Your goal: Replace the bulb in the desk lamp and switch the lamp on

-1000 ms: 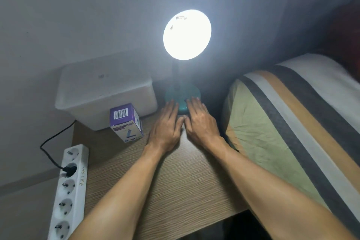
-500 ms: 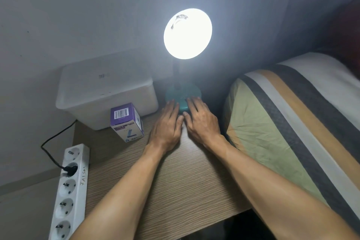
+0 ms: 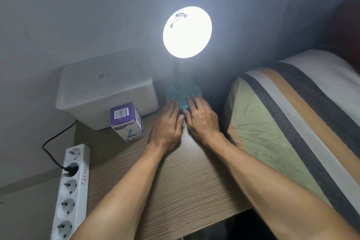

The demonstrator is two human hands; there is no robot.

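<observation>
The desk lamp stands at the back of the wooden table [image 3: 175, 191], lit; its round shade [image 3: 187, 32] glows white and faces me. Its teal base [image 3: 181, 91] sits on the table below a dark neck. My left hand [image 3: 168, 124] lies flat, palm down, with fingertips at the base's front left edge. My right hand [image 3: 201, 117] lies flat beside it, fingers resting on the base's front right. Neither hand holds anything. A purple bulb box [image 3: 127, 122] stands left of my left hand.
A white lidded plastic bin [image 3: 105, 91] sits at the back left against the wall. A white power strip [image 3: 71, 191] with one black plug and cord lies left of the table. A striped pillow [image 3: 292, 122] borders the table on the right.
Both hands stay flat at the lamp base with barely any shift. The lamp is lit in every frame.
</observation>
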